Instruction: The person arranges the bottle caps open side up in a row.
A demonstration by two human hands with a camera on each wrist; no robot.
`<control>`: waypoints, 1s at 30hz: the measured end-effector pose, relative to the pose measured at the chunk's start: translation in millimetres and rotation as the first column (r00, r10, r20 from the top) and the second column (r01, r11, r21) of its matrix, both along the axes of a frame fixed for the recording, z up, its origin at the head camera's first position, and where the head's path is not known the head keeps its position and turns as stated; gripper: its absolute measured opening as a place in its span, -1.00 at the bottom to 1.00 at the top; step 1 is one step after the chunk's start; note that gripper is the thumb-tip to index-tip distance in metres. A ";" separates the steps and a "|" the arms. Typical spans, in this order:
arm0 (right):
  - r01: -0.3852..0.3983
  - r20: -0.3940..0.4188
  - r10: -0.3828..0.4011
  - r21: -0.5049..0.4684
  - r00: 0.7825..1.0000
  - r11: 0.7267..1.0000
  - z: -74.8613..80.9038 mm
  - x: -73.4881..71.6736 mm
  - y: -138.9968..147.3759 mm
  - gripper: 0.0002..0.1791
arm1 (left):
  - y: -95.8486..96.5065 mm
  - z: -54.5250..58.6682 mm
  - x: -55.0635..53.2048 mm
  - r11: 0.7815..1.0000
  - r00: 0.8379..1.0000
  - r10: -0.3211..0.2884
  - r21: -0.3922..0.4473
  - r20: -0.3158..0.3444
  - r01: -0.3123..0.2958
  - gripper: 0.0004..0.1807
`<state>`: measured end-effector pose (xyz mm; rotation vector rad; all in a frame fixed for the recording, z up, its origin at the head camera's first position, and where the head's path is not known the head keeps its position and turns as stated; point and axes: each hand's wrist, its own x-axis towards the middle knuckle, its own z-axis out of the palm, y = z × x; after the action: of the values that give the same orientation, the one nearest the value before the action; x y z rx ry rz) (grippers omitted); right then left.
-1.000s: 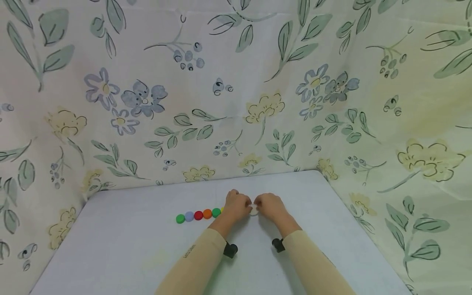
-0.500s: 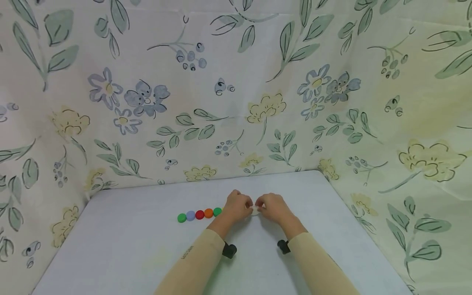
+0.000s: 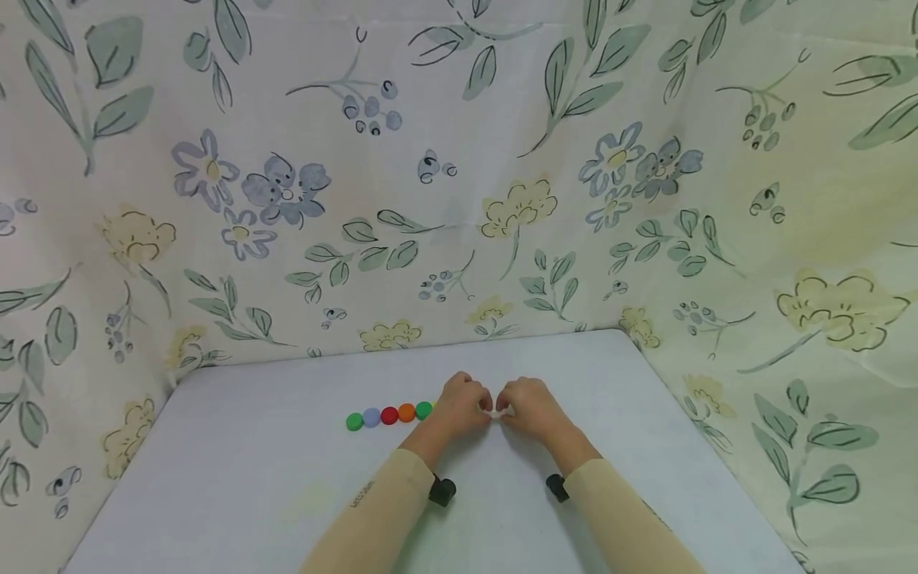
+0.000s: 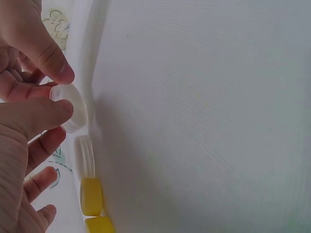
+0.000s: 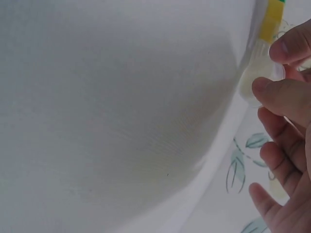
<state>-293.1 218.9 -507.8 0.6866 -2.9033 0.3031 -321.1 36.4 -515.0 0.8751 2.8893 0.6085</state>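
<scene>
My left hand [image 3: 462, 402] and right hand [image 3: 527, 406] meet over the table, thumbs and fingers pinching opposite sides of one small round translucent cap [image 4: 77, 111]. In the left wrist view it stands on edge, tilted, with its whitish face showing. The right thumb presses its near face in the right wrist view. Beside it another clear ridged cap [image 4: 84, 155] ends a row, followed by two yellow caps [image 4: 91, 196]. In the head view the row runs left: green [image 3: 425, 410], orange [image 3: 406, 412], red [image 3: 390, 415], pale blue [image 3: 371, 417] and green. My left hand hides the row's right end.
A white-covered table [image 3: 251, 478] spreads under both arms. Floral cloth [image 3: 445, 199] hangs behind it and along the sides. A black wrist camera [image 3: 442, 491] sits at the left cuff and another black camera [image 3: 557, 487] at the right cuff.
The translucent cap has tilted from a round face to a thin edge in the head view. Both hands stay at it, with the right wrist shifted slightly right.
</scene>
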 end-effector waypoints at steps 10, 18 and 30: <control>0.021 0.031 -0.022 0.033 0.999 0.999 0.2 4.2 -2.6 -0.78 | -6.2 -4.0 0.7 0.999 0.999 -0.033 0.001 -0.004 0.033 -0.88; 0.091 0.153 -0.087 -0.016 0.984 0.996 -0.7 3.9 -11.3 -0.51 | -6.5 -7.7 0.5 0.999 0.999 -0.039 0.015 -0.026 0.040 -0.87; 0.144 0.221 -0.131 -0.042 0.966 0.989 -0.5 1.8 -11.1 -0.23 | -9.4 1.0 0.9 1.000 1.000 -0.006 -0.006 -0.014 0.006 -0.89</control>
<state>-291.3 207.8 -508.4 0.4656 -3.1145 0.4708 -320.2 27.0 -513.9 0.8902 2.8987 0.5959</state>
